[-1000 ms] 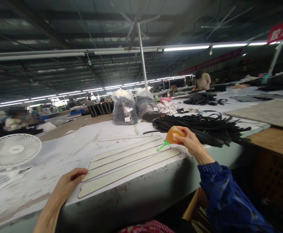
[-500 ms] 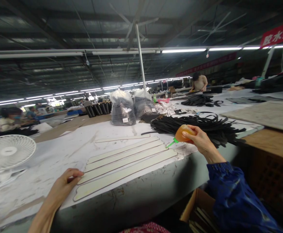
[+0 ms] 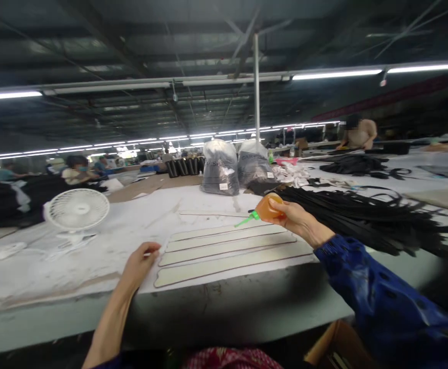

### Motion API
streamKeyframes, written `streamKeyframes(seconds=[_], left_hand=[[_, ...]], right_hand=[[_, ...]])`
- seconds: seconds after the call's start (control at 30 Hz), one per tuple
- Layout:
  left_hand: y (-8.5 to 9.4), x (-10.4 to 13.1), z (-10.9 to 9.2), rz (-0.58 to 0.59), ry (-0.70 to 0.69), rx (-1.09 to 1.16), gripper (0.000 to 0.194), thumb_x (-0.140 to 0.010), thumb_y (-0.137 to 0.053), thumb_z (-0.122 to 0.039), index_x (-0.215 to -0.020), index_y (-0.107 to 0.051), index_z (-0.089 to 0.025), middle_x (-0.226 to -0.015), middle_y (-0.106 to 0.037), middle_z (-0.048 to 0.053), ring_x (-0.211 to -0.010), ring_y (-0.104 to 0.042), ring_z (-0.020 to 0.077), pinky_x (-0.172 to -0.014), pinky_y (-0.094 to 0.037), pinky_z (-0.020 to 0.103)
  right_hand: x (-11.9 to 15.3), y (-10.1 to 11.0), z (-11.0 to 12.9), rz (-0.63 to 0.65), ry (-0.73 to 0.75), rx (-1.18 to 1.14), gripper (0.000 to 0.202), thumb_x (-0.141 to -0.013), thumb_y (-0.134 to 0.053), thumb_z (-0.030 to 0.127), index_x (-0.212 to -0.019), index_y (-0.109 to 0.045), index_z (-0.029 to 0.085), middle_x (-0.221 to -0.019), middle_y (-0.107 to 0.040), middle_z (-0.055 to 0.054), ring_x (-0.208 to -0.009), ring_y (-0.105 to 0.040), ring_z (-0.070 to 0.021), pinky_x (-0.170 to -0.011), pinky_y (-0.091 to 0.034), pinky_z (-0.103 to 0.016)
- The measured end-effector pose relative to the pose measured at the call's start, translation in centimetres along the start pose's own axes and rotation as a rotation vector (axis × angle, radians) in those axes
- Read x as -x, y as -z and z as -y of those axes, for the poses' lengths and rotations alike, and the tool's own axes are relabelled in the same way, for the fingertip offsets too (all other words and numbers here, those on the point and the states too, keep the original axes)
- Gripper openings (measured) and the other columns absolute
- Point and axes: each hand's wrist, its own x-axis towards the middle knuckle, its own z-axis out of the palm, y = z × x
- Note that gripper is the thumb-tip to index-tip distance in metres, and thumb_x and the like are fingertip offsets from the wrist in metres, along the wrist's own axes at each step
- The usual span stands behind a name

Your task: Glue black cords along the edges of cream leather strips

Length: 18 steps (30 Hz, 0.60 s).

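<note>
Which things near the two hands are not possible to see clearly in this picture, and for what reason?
Head view, the only one:
- Orange bottle: the right hand covers its rear; contents cannot be told.
- Green nozzle: blurred, so whether it touches the pale strips is unclear.
- Left hand: fingertips at the strips' left ends; motion blur hides any contact.
- Print on the grey bags: too small.

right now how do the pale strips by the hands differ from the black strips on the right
The pale strips lie flat in a neat row, side by side; the black strips sit in a loose tangled heap. The pale ones look wide, with dark edges; the black ones look narrower. The left hand touches the pale strips' near end, while the right hand holds an orange bottle over them. Both lie on the same table.
</note>
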Motion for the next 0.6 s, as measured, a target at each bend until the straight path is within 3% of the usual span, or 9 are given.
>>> streamKeyframes(seconds=[0.1, 0.17, 0.33, 0.47, 0.6], left_hand=[[-0.1, 0.1, 0.0, -0.053, 0.004, 0.002, 0.033, -0.063, -0.057, -0.036, -0.090, -0.065, -0.018, -0.086, -0.066, 0.005, -0.077, -0.061, 0.0212, -0.073, -0.047, 0.033], [-0.3, -0.3, 0.4, -0.046, 0.000, 0.011, 0.032, -0.065, -0.055, -0.029, -0.094, -0.065, -0.019, -0.093, -0.067, 0.005, -0.081, -0.062, 0.0202, -0.075, -0.047, 0.032], [-1.4, -2.5, 1.3, 0.046, -0.031, 0.074, 0.033, -0.062, -0.052, -0.016, -0.093, -0.064, -0.017, -0.092, -0.072, 0.006, -0.085, -0.065, 0.0204, -0.077, -0.049, 0.032], [-2.4, -3.8, 1.9, 0.060, -0.041, 0.097, 0.033, -0.062, -0.051, -0.012, -0.093, -0.063, -0.016, -0.086, -0.073, 0.007, -0.083, -0.066, 0.0207, -0.076, -0.050, 0.032], [-2.9, -3.9, 2.3, 0.063, -0.050, 0.108, 0.034, -0.063, -0.050, -0.010, -0.095, -0.062, -0.016, -0.085, -0.073, 0.006, -0.082, -0.066, 0.0193, -0.079, -0.049, 0.032]], right_hand=[[-1.7, -5.7, -0.5, 0.157, -0.178, -0.110, 0.024, -0.066, -0.078, 0.024, -0.084, -0.065, 0.015, -0.086, -0.070, -0.010, -0.082, -0.067, -0.0264, -0.071, -0.059, -0.045], [-2.2, -9.6, -1.1, 0.223, -0.220, -0.109, 0.019, -0.071, -0.074, 0.020, -0.085, -0.064, 0.014, -0.083, -0.069, -0.007, -0.075, -0.067, -0.0206, -0.067, -0.060, -0.038], [-2.3, -17.7, -3.5, 0.242, -0.276, 0.012, 0.024, -0.074, -0.072, 0.017, -0.094, -0.058, 0.013, -0.082, -0.067, -0.006, -0.069, -0.065, -0.0164, -0.057, -0.058, -0.029], [-2.3, -21.0, -5.8, 0.183, -0.288, 0.066, 0.043, -0.070, -0.076, 0.018, -0.105, -0.050, 0.013, -0.093, -0.065, -0.010, -0.070, -0.066, -0.0185, -0.049, -0.057, -0.027], [-2.4, -21.9, -7.2, 0.140, -0.287, 0.106, 0.047, -0.074, -0.072, 0.017, -0.112, -0.043, 0.014, -0.108, -0.061, -0.014, -0.076, -0.065, -0.0194, -0.046, -0.055, -0.026]])
